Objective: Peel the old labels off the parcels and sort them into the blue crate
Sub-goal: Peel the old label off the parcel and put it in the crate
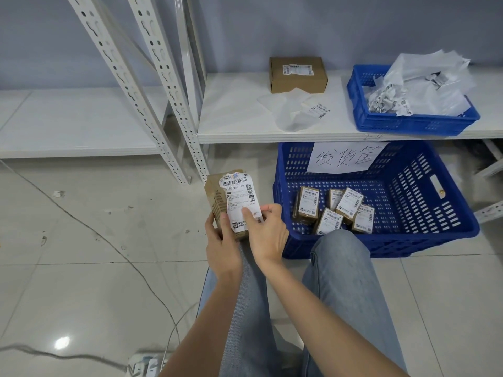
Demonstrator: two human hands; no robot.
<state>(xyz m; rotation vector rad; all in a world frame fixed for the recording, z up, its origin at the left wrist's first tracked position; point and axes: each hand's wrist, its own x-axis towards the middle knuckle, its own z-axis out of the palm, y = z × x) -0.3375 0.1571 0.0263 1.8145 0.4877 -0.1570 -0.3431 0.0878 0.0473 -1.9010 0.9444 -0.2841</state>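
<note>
1. The right hand (265, 232) is pinching the lower edge of the white label (243, 206) between thumb and curled fingers, probably to get purchase on a corner so it can be lifted away from the cardboard.
2. The left hand (221, 250) is gripping the small brown parcel (220, 205) from the side and beneath, thumb lying on its face, apparently bracing it so the pull does not drag the whole box along.
3. The label's upper part is looking torn and wrinkled, which suggests the peeling is only partly done; how much is still stuck I cannot tell.
4. The parcel is being held over the person's knees, just left of the blue crate (408, 240) on the floor, so a short reach should drop it in.
5. Several small parcels (333, 210) are lying in that crate under a handwritten paper sign (344, 157).
6. On the shelf (236, 110) above, a cardboard box (298, 74) is waiting, and a smaller blue tray (362, 110) is holding a heap of crumpled white scraps (424, 85).
</note>
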